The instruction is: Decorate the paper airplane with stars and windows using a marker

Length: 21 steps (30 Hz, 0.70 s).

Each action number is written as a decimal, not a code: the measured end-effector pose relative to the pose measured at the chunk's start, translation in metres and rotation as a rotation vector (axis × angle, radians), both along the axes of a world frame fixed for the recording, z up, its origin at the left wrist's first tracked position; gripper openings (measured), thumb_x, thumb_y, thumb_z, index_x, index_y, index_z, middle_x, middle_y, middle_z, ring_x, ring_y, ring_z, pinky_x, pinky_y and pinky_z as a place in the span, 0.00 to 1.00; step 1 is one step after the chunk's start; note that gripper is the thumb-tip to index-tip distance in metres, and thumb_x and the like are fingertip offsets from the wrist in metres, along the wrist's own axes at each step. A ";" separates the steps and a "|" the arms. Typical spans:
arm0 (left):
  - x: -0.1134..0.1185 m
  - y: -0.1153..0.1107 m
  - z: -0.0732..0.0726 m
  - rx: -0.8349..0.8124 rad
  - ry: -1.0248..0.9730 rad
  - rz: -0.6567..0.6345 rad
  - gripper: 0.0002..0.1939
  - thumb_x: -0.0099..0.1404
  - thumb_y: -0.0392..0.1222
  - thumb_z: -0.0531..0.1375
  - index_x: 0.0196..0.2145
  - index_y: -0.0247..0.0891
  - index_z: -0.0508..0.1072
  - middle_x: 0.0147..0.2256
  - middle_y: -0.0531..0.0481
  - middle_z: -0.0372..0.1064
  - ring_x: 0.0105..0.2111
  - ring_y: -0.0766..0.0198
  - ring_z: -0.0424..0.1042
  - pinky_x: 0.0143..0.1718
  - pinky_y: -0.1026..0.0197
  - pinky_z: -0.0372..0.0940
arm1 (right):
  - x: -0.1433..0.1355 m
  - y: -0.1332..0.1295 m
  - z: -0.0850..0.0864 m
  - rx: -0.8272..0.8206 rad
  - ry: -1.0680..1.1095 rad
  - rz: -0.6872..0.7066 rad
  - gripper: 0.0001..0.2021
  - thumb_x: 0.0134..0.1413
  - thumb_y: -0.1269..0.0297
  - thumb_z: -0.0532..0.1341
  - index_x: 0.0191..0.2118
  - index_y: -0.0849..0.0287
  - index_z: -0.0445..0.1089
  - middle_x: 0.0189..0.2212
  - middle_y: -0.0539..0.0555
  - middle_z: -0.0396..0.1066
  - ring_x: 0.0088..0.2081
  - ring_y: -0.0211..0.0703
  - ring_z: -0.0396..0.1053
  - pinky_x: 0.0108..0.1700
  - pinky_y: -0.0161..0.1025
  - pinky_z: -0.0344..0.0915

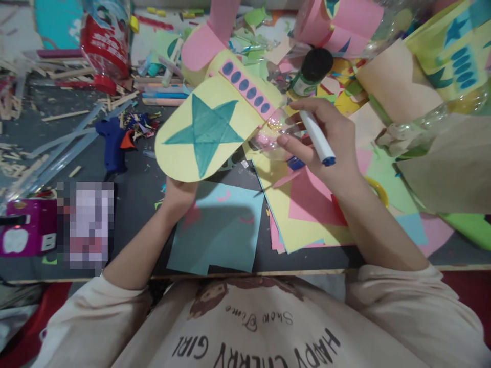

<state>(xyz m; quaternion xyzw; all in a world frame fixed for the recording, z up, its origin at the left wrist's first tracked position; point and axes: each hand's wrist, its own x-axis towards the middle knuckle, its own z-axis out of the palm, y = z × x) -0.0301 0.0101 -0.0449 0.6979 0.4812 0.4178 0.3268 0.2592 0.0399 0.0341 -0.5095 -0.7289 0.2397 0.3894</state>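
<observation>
Your left hand (180, 191) grips 1 yellow paper wing (199, 138) bearing 1 teal star (205, 134) and 6 blue ovals (245, 88); your right hand (326, 138) fingers close around 1 marker (316, 137).

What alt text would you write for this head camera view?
A left hand holds up a yellow paper craft with a teal star, while the right hand grips a marker beside it. Coloured paper and scraps cover the table.
</observation>
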 end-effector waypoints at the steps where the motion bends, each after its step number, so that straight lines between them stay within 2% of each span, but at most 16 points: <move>1: 0.006 -0.005 0.007 -0.023 -0.009 -0.037 0.17 0.75 0.57 0.56 0.48 0.42 0.74 0.45 0.46 0.77 0.46 0.56 0.79 0.44 0.50 0.78 | -0.002 -0.002 -0.002 -0.014 -0.021 0.001 0.20 0.57 0.47 0.68 0.51 0.50 0.70 0.42 0.57 0.77 0.40 0.54 0.77 0.42 0.51 0.76; 3: 0.017 -0.014 0.019 -0.049 -0.026 -0.121 0.16 0.73 0.55 0.59 0.52 0.46 0.76 0.47 0.47 0.78 0.43 0.58 0.81 0.43 0.56 0.80 | -0.007 -0.006 -0.006 -0.039 -0.050 0.019 0.23 0.59 0.45 0.66 0.55 0.50 0.68 0.47 0.59 0.76 0.45 0.57 0.78 0.47 0.56 0.76; 5: 0.024 -0.018 0.024 -0.101 -0.066 -0.223 0.20 0.73 0.55 0.60 0.59 0.51 0.73 0.55 0.46 0.75 0.48 0.57 0.80 0.46 0.58 0.80 | -0.012 -0.010 -0.011 -0.057 -0.071 0.051 0.25 0.61 0.45 0.65 0.59 0.50 0.66 0.53 0.61 0.74 0.52 0.61 0.76 0.53 0.59 0.75; 7: 0.026 -0.018 0.024 -0.130 -0.119 -0.277 0.23 0.73 0.55 0.60 0.64 0.55 0.69 0.60 0.46 0.70 0.53 0.55 0.78 0.49 0.58 0.79 | -0.019 -0.016 -0.014 -0.063 -0.098 0.089 0.25 0.62 0.47 0.64 0.61 0.49 0.64 0.57 0.62 0.72 0.58 0.63 0.73 0.57 0.60 0.73; 10: 0.024 -0.015 0.017 -0.080 -0.166 -0.208 0.22 0.73 0.56 0.60 0.62 0.57 0.71 0.60 0.45 0.67 0.53 0.56 0.77 0.53 0.56 0.77 | -0.028 -0.025 -0.015 -0.053 -0.125 0.160 0.24 0.64 0.51 0.63 0.63 0.49 0.63 0.58 0.62 0.71 0.60 0.62 0.71 0.56 0.59 0.74; 13: 0.019 -0.010 0.013 -0.035 -0.222 -0.124 0.21 0.72 0.59 0.60 0.59 0.56 0.74 0.57 0.46 0.65 0.50 0.57 0.77 0.50 0.55 0.78 | -0.034 -0.033 -0.013 -0.013 -0.109 0.212 0.23 0.66 0.53 0.61 0.62 0.52 0.63 0.56 0.62 0.73 0.58 0.59 0.73 0.51 0.54 0.77; 16: 0.015 -0.007 0.015 -0.077 -0.337 -0.103 0.26 0.70 0.68 0.55 0.58 0.56 0.75 0.57 0.46 0.67 0.50 0.53 0.76 0.45 0.54 0.80 | -0.038 -0.040 -0.012 -0.016 -0.076 0.269 0.23 0.67 0.53 0.60 0.64 0.50 0.62 0.56 0.60 0.74 0.56 0.55 0.75 0.52 0.51 0.78; 19: 0.014 -0.006 0.019 -0.144 -0.399 -0.084 0.33 0.69 0.76 0.48 0.57 0.56 0.74 0.59 0.46 0.69 0.56 0.47 0.75 0.44 0.50 0.80 | -0.042 -0.047 -0.014 -0.054 -0.038 0.360 0.27 0.67 0.53 0.59 0.68 0.47 0.58 0.61 0.60 0.70 0.60 0.56 0.72 0.54 0.52 0.77; 21: 0.014 -0.003 0.019 -0.119 -0.382 -0.064 0.35 0.67 0.77 0.48 0.57 0.55 0.73 0.60 0.46 0.70 0.57 0.46 0.74 0.45 0.49 0.80 | -0.045 -0.050 -0.017 -0.081 -0.043 0.403 0.29 0.67 0.54 0.58 0.70 0.46 0.54 0.64 0.59 0.67 0.63 0.57 0.70 0.54 0.53 0.77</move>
